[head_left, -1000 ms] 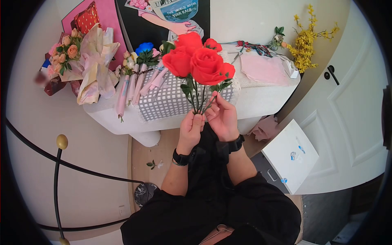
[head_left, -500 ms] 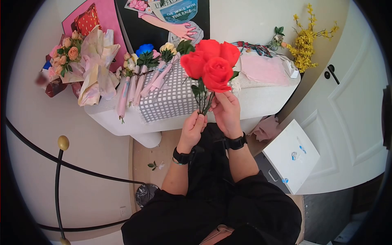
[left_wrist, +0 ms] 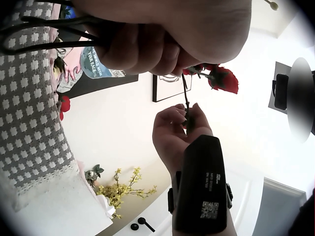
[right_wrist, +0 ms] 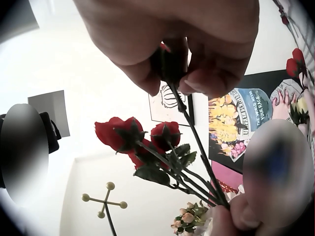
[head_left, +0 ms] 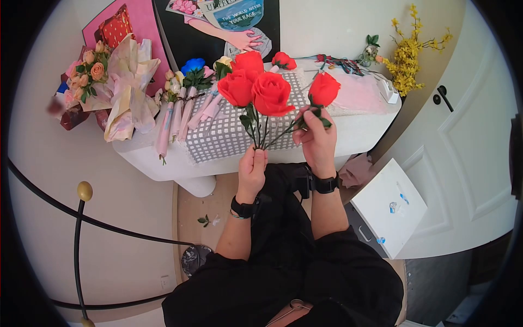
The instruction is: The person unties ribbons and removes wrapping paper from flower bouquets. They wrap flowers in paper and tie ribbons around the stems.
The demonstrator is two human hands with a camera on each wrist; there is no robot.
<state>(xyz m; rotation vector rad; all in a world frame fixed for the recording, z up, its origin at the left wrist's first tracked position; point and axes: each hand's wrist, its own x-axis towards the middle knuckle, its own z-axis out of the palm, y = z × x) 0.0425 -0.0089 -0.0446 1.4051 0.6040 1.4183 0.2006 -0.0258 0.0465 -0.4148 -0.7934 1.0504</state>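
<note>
In the head view my left hand (head_left: 251,171) grips the gathered lower stems of a bunch of red roses (head_left: 272,95) with dark green leaves. One red rose (head_left: 324,89) leans out to the right of the others. My right hand (head_left: 317,144) pinches it close under the bloom, by its leaves. Its stem still runs down to my left hand, as the right wrist view shows, where the other roses (right_wrist: 118,134) fan out beside it. From the left wrist, my curled left fingers (left_wrist: 157,51) show at the top, with the bunch's blooms partly hidden behind them.
Behind my hands stands a white table (head_left: 348,136) with a grey checked cloth (head_left: 218,144). Pink-wrapped flowers (head_left: 185,111) and a paper-wrapped bouquet (head_left: 128,92) lie at left. Pink sheets (head_left: 354,95) and yellow blossoms (head_left: 406,68) are at right. A white-topped drawer cabinet (head_left: 389,207) stands lower right.
The right hand has moved right, bending one rose out from the cluster. The bunch in the left hand swung right, then back left.
</note>
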